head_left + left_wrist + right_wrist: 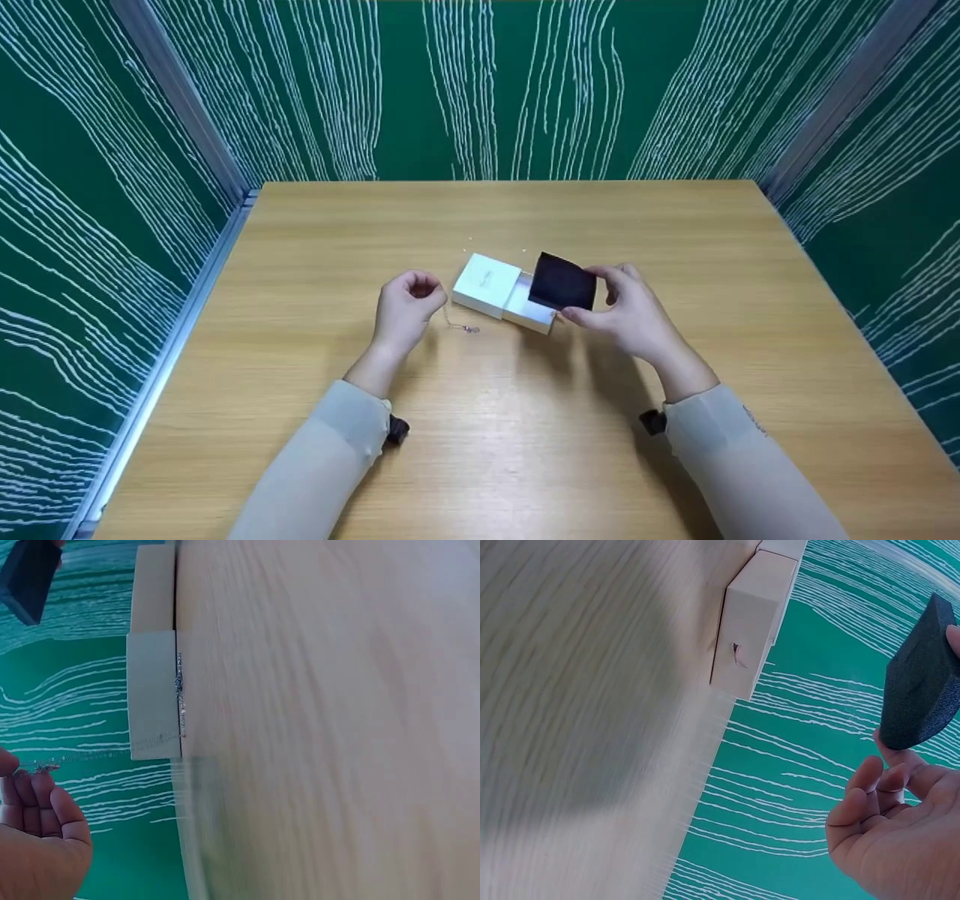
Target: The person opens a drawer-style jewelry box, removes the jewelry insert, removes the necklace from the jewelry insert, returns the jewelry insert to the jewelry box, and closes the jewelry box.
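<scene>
A thin chain with a small charm, like a bracelet or necklace (469, 329), dangles from the fingertips of my left hand (407, 306), its lower end lying on the table. In the left wrist view the chain (90, 756) runs from the pinch down past the box. My right hand (637, 319) grips a black foam pad (562, 282) between thumb and fingers, tilted above the tray. Between the hands sits a white box (486, 281) with its drawer-like tray (529, 313) slid partly out to the right. A small ribbon tab (739, 656) shows on the tray's end.
The wooden table (480, 450) carries the box near its middle. A few tiny pale specks (523, 250) lie behind the box. Green walls (405, 90) with white streaks stand along the back and both sides.
</scene>
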A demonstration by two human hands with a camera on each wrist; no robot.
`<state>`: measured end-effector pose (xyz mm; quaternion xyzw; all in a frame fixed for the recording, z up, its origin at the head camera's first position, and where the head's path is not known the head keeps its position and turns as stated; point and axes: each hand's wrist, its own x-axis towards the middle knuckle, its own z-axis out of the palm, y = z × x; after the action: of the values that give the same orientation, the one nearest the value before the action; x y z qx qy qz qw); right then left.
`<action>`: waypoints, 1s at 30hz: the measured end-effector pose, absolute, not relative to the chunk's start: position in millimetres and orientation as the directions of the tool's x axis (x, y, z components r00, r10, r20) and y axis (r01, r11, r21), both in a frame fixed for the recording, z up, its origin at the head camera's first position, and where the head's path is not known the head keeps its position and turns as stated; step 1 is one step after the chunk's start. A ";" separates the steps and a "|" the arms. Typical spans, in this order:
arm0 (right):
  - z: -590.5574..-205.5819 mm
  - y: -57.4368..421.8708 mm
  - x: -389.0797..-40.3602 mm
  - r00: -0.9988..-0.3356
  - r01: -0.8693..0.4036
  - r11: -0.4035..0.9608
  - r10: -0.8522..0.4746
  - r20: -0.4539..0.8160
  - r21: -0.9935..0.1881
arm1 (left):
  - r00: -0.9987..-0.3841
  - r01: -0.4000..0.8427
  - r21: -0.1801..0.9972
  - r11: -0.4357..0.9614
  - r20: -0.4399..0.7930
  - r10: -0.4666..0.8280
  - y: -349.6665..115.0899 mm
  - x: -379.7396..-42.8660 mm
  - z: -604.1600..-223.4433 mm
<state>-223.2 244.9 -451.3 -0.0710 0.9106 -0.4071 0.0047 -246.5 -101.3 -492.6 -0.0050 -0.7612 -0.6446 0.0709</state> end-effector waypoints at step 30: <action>-448.5 251.1 -221.0 -0.991 -0.113 0.642 -0.124 0.043 -0.759 | -0.998 -0.007 0.923 0.385 -0.029 0.052 -104.7 -259.1 -494.7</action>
<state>-221.0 251.1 -448.5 -0.0653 0.9059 -0.4183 0.0064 -259.1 -104.7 -494.7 -0.0136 -0.8318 -0.5543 -0.0266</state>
